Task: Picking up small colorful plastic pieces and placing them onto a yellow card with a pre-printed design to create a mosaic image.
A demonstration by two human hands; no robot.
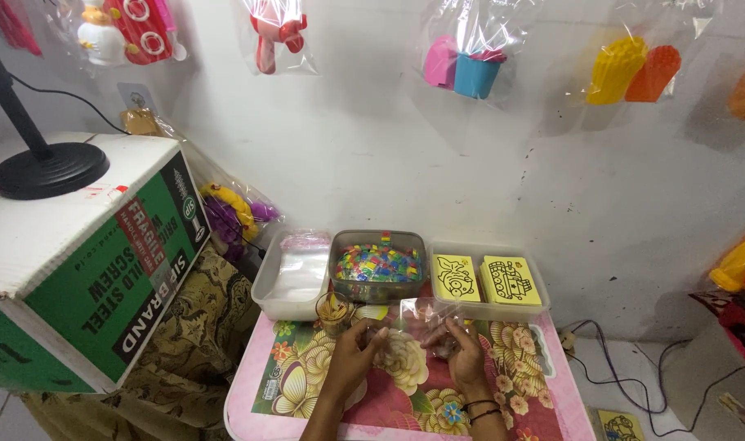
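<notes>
Cellophane bag (pixel 413 320), clear, crinkly and glossy, sat pinched between my left hand (pixel 358 349) and right hand (pixel 461 349), both gripping it above the flowered pink table (pixel 544 392).

bag (pixel 413 322): clear glossy plastic | bowl (pixel 378 287): shiny metal | box (pixel 78 261): matt cardboard

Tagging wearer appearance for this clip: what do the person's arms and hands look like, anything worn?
Both forearms are bare, no sleeves in view and no gloves. The left hand shows nothing worn. The right hand has thin dark bands around its wrist. No rings can be made out.
</notes>
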